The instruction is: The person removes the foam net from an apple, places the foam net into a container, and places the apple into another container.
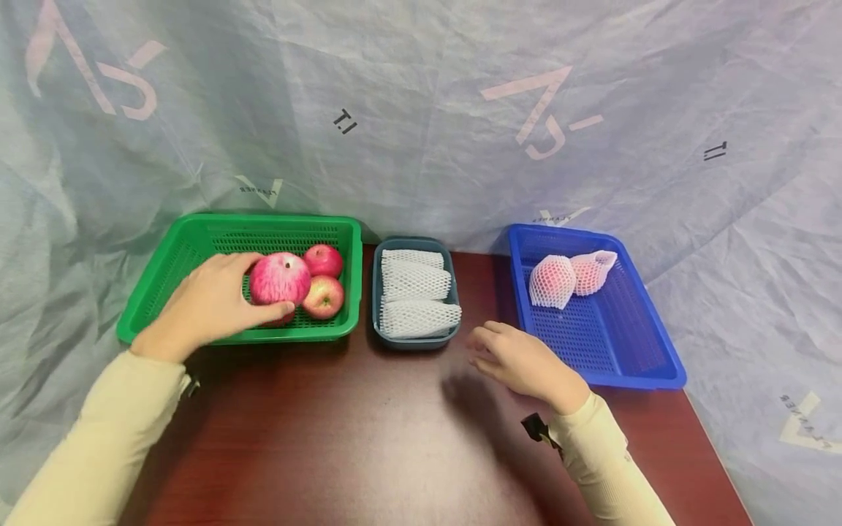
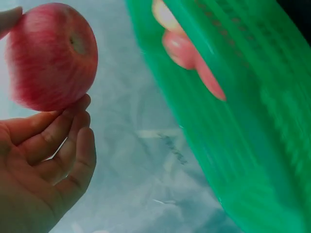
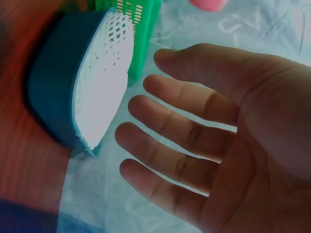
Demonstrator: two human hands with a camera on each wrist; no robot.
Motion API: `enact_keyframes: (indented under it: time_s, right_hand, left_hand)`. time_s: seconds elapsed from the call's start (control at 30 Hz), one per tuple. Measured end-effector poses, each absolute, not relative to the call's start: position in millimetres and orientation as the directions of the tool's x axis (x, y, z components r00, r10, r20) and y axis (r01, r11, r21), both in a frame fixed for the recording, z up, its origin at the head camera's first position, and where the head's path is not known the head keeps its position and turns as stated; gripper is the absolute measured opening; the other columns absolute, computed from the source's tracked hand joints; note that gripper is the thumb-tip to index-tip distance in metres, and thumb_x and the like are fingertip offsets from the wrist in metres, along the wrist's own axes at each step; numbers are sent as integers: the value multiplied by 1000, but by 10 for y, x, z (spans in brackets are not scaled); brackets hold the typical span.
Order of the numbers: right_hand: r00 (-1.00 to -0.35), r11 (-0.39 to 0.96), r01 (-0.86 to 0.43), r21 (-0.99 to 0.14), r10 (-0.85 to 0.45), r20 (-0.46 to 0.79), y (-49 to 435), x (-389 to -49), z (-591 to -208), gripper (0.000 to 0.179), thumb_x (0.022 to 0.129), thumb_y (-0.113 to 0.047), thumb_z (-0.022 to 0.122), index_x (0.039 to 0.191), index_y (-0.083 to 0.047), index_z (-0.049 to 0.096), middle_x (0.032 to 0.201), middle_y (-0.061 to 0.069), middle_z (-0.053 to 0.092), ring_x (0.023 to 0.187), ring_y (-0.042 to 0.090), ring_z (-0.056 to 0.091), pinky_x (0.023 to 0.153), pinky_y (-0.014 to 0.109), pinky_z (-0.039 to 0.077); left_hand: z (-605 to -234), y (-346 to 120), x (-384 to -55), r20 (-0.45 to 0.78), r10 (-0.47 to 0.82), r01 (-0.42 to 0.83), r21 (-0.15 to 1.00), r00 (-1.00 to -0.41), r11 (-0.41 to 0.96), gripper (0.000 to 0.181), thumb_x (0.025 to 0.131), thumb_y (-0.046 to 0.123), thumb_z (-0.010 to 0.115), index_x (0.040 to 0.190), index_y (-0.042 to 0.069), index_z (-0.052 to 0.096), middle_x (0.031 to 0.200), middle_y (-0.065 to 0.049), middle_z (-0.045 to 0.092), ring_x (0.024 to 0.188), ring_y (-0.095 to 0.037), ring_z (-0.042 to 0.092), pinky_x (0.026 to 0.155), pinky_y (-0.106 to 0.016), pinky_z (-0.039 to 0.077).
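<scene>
My left hand (image 1: 213,299) grips a red apple (image 1: 280,278) above the green basket (image 1: 158,256); the left wrist view shows the same apple (image 2: 53,58) between thumb and fingertips. Below it in the basket lie a red apple (image 1: 323,261), a yellowish-red apple (image 1: 323,297) and part of another, mostly hidden. My right hand (image 1: 526,365) hovers over the table, between the dark blue-grey box (image 1: 414,343) and the blue basket (image 1: 631,321). Its fingers are loosely bent and hold nothing, as the right wrist view shows. White foam net sleeves (image 1: 416,281) fill the box.
Two fruits in foam nets, one net-covered fruit (image 1: 552,281) and another net-covered fruit (image 1: 592,272), lie in the blue basket at the right. A grey printed cloth (image 1: 427,131) hangs behind the brown table (image 1: 368,438).
</scene>
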State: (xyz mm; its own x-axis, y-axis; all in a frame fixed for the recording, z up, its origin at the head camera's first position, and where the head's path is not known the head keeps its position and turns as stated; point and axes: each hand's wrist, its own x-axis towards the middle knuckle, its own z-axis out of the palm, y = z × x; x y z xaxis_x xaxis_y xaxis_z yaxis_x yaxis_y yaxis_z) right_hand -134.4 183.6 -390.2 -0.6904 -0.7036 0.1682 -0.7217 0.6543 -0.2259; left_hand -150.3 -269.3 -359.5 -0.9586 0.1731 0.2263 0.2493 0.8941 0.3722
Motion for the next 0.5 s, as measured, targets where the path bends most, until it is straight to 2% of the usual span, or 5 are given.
enact_keyframes:
  time_s: [0.1, 0.33, 0.5]
  right_hand:
    - [-706, 663, -706, -249, -690, 161, 1876, -1298, -3925, 12, 90, -14, 74, 101, -12, 68, 96, -2, 62, 90, 15, 65, 77, 35, 54]
    - [-739, 688, -664, -294, -664, 114, 1946, -1165, -3991, 13, 90, -17, 74, 100, -12, 66, 90, -3, 61, 81, 11, 64, 70, 32, 54]
    - [-753, 704, -643, -302, -653, 82, 1974, -1096, -4026, 14, 91, -18, 74, 101, -12, 66, 87, -6, 60, 78, 9, 62, 68, 31, 53]
  left_hand:
    - [-3604, -2825, -1789, 160, 191, 234, 313, -968, 921, 85, 72, 69, 76, 120, 1, 61, 108, -17, 64, 99, -37, 56, 71, -58, 52]
    - [-3696, -2990, -2338, 11, 186, 183, 244, -983, 952, 77, 74, 68, 74, 106, 0, 59, 95, -14, 63, 86, -35, 59, 61, -51, 51]
    - [-3740, -2991, -2602, -164, 191, 162, 173, -968, 971, 74, 79, 64, 70, 105, -3, 57, 96, -17, 61, 88, -38, 57, 62, -50, 50]
